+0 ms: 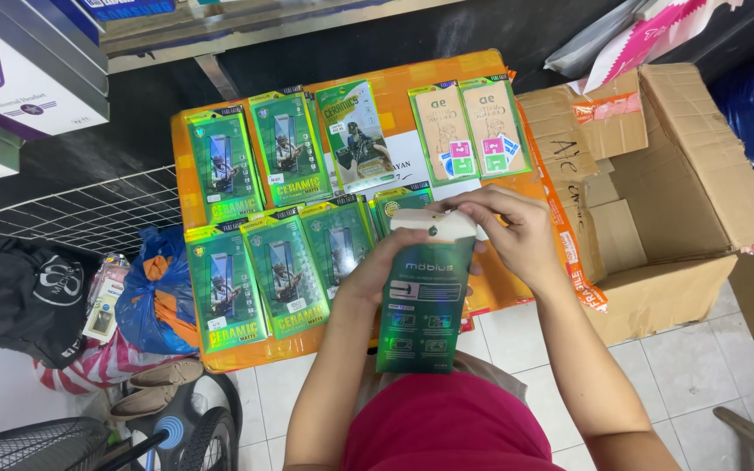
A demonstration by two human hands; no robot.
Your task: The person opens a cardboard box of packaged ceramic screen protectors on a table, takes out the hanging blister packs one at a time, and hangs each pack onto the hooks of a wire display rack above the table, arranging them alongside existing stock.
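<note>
Noted, left to right: green packets (246, 253) laid flat in rows on orange board (490, 279), fronts up, apparently for display. Left hand (375, 272) clasped round dark green packet (425, 305), held upright above board's near edge. Right hand (517, 231) pinching its white top flap (434, 225). Open cardboard box (682, 174) alongside.

Held packet (423, 305): dark green fading to brighter green, pale panels, white top flap. Flat packets (255, 227) laid out in rows: green with yellow edging, dark picture panel in the middle. Two packets (469, 129) at the far end: tan with green border, pink and blue squares. Counter (412, 80) surface: orange. Cardboard box (691, 166): plain brown, orange-and-white tape. Floor (691, 366): white tiles. Bag (159, 296): blue with orange. Shirt (442, 427): magenta-red.
</note>
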